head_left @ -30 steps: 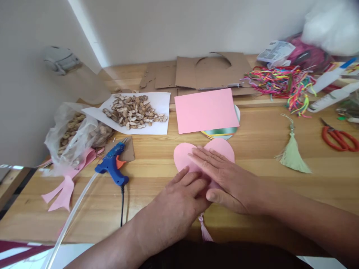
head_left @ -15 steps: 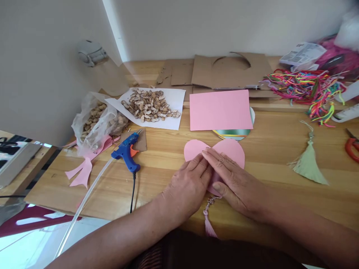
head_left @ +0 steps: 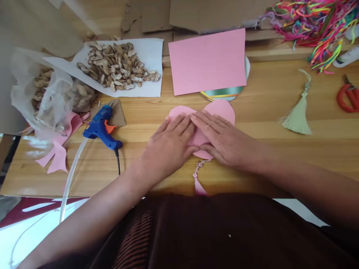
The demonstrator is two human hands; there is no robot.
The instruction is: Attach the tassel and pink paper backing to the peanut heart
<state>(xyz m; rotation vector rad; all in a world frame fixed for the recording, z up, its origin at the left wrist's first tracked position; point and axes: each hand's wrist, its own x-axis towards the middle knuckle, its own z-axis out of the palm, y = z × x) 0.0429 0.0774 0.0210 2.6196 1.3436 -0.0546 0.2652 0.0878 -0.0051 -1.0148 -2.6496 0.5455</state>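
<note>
A pink paper heart lies on the wooden table, its point toward me. My left hand rests flat on its left half, fingers stretched out. On the right half my right hand lies flat too, and the fingertips of both hands meet near the heart's middle. Part of the heart is hidden under them. A pink tassel with a small beaded charm hangs out from the heart's lower tip and lies on the table. Beyond the heart, a pink paper sheet covers most of a round, colourful piece.
Leftward lie a blue glue gun, pink paper scraps, a plastic bag of peanut shells and more shells on white paper. A pale green tassel, red-handled scissors and colourful cords are at right. Cardboard lies behind.
The view has tipped down, so things appear higher. My left hand has gone from cupped beside my right to spread flat on the heart's left half.
</note>
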